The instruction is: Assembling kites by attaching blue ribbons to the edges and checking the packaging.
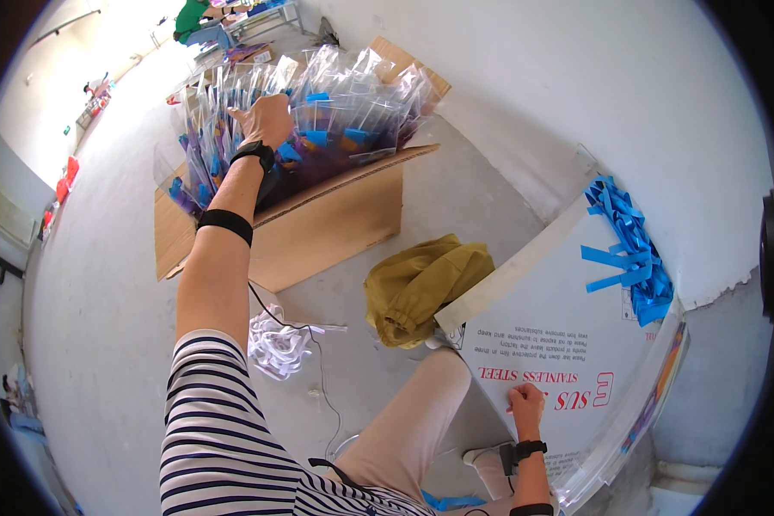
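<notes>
My left hand (267, 120) reaches far forward into an open cardboard box (340, 232). It is among upright clear plastic bags (344, 112) with purple and blue contents. One finger points left over the bags; the others are hidden, so its grip cannot be told. Low on the right, my right hand (527, 406) has its fingers curled in, close above a grey printed board (525, 292). Whether anything small is in those fingers is not visible. A heap of blue strips (632, 258) lies at the board's far right corner.
An olive cloth bundle (421, 288) lies between the box and the board. On the floor are a tangle of white straps (277, 344) and a thin dark cable (322, 378). A white wall (611, 77) stands at the right. Tables with a person in green (189, 21) are far back.
</notes>
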A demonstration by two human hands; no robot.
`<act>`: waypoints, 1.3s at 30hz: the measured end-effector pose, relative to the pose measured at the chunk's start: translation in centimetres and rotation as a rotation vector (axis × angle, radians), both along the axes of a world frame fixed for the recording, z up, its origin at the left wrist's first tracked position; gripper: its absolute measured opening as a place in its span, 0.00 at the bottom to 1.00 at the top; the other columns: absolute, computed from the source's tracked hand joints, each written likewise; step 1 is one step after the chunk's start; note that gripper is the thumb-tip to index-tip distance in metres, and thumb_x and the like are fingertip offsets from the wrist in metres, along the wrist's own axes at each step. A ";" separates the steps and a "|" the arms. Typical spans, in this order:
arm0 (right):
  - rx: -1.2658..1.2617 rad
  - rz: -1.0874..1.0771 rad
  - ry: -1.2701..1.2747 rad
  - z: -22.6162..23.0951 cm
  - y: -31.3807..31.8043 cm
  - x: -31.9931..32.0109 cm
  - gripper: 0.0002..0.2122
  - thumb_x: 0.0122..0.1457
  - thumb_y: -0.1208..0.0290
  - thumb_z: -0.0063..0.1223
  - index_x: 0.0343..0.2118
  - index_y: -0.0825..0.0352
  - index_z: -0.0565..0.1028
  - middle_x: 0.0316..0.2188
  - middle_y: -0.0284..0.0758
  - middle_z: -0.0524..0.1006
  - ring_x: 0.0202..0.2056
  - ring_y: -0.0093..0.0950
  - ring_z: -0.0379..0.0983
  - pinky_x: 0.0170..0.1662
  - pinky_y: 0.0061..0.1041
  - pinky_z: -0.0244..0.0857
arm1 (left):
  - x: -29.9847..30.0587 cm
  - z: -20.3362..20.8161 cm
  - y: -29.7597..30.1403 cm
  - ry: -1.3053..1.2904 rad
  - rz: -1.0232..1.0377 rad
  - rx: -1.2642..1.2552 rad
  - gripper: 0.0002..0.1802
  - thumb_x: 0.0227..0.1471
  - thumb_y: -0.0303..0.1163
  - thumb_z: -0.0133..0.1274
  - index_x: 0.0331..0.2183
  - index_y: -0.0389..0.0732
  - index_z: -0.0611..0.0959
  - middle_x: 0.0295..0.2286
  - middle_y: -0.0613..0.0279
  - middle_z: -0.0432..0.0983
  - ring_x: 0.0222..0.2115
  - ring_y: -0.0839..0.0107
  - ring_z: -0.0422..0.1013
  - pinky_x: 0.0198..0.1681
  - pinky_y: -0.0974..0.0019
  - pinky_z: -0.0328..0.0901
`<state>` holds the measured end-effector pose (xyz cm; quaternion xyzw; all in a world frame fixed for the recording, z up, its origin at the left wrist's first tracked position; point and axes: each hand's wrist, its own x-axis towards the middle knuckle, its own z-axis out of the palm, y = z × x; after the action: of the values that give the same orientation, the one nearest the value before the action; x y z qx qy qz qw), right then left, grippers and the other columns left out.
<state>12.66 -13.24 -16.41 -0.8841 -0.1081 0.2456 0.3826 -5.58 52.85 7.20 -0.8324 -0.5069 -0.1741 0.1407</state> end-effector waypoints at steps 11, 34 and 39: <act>-0.018 0.027 -0.063 0.4 0.4 -0.2 0.05 0.51 0.76 0.55 0.24 0.74 0.77 0.16 0.36 0.76 0.17 0.23 0.73 0.19 0.23 0.70 | 1.1 0.3 -1.4 -0.052 -0.004 -0.007 0.12 0.47 0.33 0.53 0.36 0.51 0.84 0.34 0.58 0.82 0.40 0.51 0.77 0.55 0.18 0.43; -0.059 0.000 -0.056 0.3 0.5 -0.3 0.06 0.51 0.74 0.56 0.25 0.73 0.77 0.16 0.36 0.76 0.16 0.24 0.73 0.20 0.24 0.69 | 6.5 -2.3 -5.4 0.342 -0.512 0.160 0.06 0.50 0.32 0.56 0.33 0.44 0.83 0.43 0.66 0.74 0.58 0.67 0.62 0.63 0.28 0.40; -0.084 -0.018 -0.120 -0.7 -0.6 -0.1 0.06 0.51 0.74 0.55 0.25 0.73 0.77 0.17 0.36 0.76 0.16 0.24 0.73 0.20 0.24 0.69 | 11.7 -2.0 -10.2 0.123 -1.044 -0.015 0.10 0.46 0.23 0.52 0.34 0.46 0.82 0.36 0.67 0.76 0.52 0.67 0.68 0.64 0.40 0.45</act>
<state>12.57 -13.84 -17.08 -0.9133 -0.1123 0.1932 0.3404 6.09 42.66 5.20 -0.9839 -0.0168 -0.1681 0.0590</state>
